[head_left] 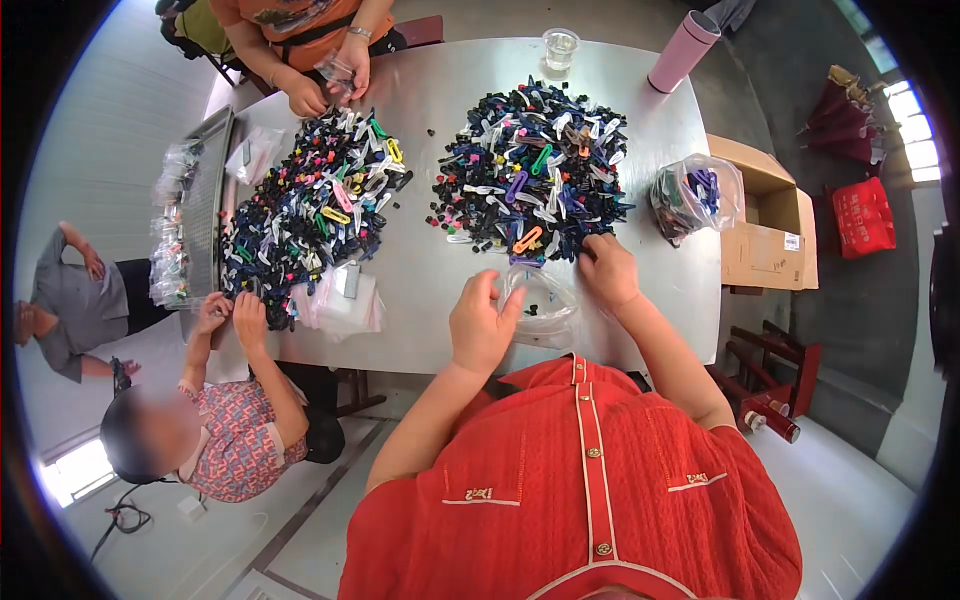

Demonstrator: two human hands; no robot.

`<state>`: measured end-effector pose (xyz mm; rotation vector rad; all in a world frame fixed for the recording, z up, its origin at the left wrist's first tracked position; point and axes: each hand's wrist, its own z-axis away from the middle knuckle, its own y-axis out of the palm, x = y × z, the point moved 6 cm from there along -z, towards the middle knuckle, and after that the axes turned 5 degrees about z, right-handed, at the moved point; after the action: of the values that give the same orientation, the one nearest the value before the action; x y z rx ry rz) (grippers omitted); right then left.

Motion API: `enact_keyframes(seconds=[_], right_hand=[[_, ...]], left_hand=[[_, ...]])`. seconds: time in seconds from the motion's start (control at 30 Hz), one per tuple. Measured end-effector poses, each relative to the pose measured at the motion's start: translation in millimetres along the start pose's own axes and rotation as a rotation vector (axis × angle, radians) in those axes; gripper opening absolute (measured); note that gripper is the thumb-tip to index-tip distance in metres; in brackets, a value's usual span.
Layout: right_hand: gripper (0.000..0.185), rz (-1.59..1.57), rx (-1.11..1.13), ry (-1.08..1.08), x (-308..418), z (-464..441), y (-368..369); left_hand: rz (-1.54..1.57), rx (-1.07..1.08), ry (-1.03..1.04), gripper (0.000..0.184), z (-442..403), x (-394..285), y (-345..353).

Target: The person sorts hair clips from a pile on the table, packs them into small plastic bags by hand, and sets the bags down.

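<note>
My left hand [483,322] is at the left rim of a clear plastic bag [556,318], its thumb and fingers curled at the plastic. A few small black pieces lie inside the bag, which sits at the table's near edge. My right hand [610,270] touches the lower right edge of a large pile of small clips [540,170], fingertips together; what they pinch is hidden. Black, white and dark blue pieces fill most of this pile. Among them are an orange clip [527,239], a purple clip [517,186] and a green clip [542,159].
A second clip pile [310,200] lies to the left, where two people's hands work. Flat plastic bags [345,305] lie beside it. To the right stand a filled bag [690,200] and a cardboard box [765,240]. A glass [560,50] and pink bottle [685,52] stand behind.
</note>
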<state>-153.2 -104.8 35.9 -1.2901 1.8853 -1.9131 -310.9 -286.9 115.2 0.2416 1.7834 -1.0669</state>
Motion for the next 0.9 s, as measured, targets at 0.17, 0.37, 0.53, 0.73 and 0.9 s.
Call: enact_keyframes(seconds=[0.17,0.37,0.53,0.73,0.9], right_hand=[[0.013,-0.321,-0.022,0.023,63,2,-65],[0.015,-0.22,0.315,-0.256,73,33,-41],[0.015,-0.269,0.37,-0.197,60,47,-42],[0.012,-0.406,0.304,0.046,40,34,-22],[0.012,-0.328,0.251,-0.014,32,23,-10]], left_hand=[[0.078,0.152,-0.234,0.016,-1,38,25],[0.108,0.289,-0.122,0.013,16,27,29],[0.204,0.524,-0.174,0.019,24,24,34],[0.142,0.283,-0.106,0.015,-23,59,38],[0.046,0.417,0.084,0.015,-43,70,81]])
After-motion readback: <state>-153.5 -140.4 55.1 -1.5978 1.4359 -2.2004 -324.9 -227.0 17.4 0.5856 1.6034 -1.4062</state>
